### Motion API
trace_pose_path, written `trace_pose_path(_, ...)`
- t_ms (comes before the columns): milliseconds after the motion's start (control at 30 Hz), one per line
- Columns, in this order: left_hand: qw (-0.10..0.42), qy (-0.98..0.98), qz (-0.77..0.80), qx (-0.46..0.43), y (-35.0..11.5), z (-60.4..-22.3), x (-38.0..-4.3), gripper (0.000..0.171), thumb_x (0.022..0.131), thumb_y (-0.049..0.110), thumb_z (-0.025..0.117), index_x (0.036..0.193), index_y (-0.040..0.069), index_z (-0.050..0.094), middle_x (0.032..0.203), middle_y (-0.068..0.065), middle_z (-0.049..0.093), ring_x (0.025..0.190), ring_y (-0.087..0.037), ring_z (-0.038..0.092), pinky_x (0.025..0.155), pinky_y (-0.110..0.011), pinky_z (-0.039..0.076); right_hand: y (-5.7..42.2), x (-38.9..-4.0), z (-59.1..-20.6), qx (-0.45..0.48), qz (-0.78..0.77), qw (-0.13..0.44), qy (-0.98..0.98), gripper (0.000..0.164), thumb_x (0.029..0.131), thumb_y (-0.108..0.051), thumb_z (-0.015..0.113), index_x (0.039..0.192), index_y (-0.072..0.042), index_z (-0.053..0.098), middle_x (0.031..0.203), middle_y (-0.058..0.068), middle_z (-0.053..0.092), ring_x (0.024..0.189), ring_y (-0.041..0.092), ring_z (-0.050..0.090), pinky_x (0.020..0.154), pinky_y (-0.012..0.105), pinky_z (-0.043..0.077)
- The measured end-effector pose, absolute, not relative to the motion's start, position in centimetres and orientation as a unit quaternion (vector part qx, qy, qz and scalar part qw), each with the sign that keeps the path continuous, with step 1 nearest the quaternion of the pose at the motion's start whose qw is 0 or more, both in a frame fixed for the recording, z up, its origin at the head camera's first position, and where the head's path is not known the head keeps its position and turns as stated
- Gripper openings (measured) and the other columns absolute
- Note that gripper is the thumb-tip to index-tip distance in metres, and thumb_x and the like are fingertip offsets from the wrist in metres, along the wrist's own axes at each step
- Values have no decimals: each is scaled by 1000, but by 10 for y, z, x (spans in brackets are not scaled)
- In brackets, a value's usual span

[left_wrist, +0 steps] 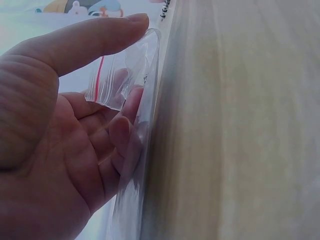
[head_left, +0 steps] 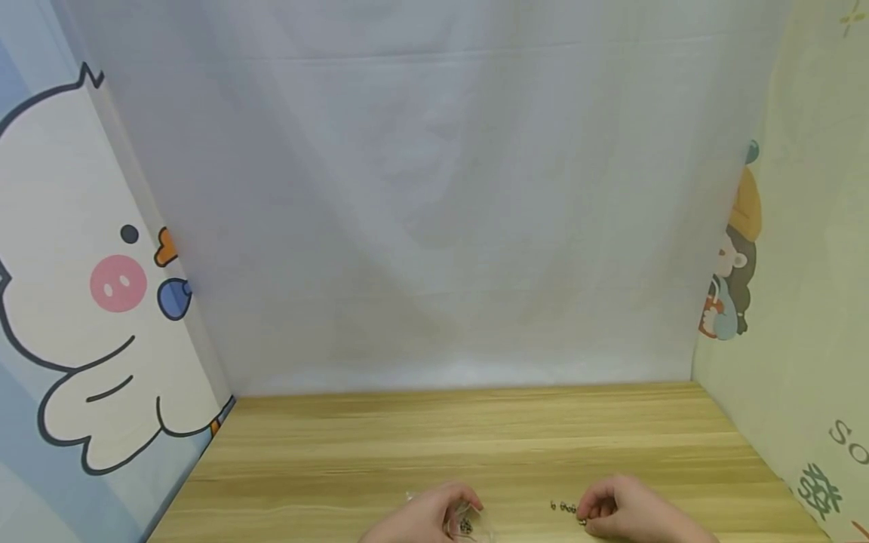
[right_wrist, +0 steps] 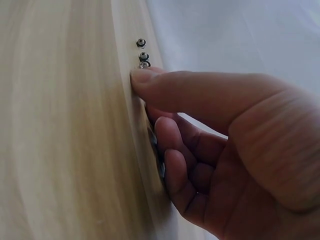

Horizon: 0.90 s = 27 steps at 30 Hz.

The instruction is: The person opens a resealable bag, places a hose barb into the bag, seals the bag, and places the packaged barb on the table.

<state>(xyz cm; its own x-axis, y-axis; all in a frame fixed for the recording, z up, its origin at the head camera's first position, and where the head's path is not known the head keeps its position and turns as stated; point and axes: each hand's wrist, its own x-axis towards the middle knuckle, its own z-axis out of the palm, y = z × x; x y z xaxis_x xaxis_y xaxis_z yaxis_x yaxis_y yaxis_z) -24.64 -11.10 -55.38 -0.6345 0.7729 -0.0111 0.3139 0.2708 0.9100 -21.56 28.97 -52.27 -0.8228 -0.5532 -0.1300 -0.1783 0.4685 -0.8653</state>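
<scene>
Head view: left hand [head_left: 431, 516] pinches a clear zip bag [left_wrist: 131, 75] holding small nuts; right hand [head_left: 621, 513], fingers curled, touches a row of nuts [right_wrist: 142, 52] on the wooden bench [head_left: 475, 437]

Wooden table [head_left: 475, 430], white backdrop cloth [head_left: 434, 196], cartoon side panels [head_left: 75, 286], perhaps printed fabric

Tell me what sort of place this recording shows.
Probably a small curtained-off recording booth: a wooden table backed by a plain white cloth, with cartoon-printed sheets at both sides. Hands work with a clear zip bag and small nuts.
</scene>
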Motion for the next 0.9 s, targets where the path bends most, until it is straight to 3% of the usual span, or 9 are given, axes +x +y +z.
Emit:
trace_pose_path(200, 247, 763, 499, 328, -107, -532, -235, 48, 90, 14, 88, 132, 10, 66, 97, 6, 62, 73, -1, 54, 67, -21, 48, 290, -214, -523, -215, -460, 201, 838, 6, 97, -10, 76, 100, -13, 79, 87, 0, 72, 74, 11, 62, 67, 27, 52)
trace_pose_path(400, 237, 773, 471, 353, -109, -538, -240, 50, 93, 24, 87, 135, 11, 64, 99, 10, 61, 76, 1, 55, 70, -21, 51, 289, -214, -522, -212, -458, 203, 839, 4, 97, -11, 77, 100, -13, 79, 88, 0, 71, 75, 11, 62, 67, 27, 52)
trace_pose_path(900, 256, 766, 498, 315, -106, -529, -235, 47, 90, 14, 88, 132, 11, 66, 93, 5, 63, 72, -2, 54, 66, -20, 48, 291, -215, -525, -228, -460, 196, 836, 7, 97, -9, 76, 97, -15, 78, 86, -1, 71, 74, 9, 62, 66, 27, 52)
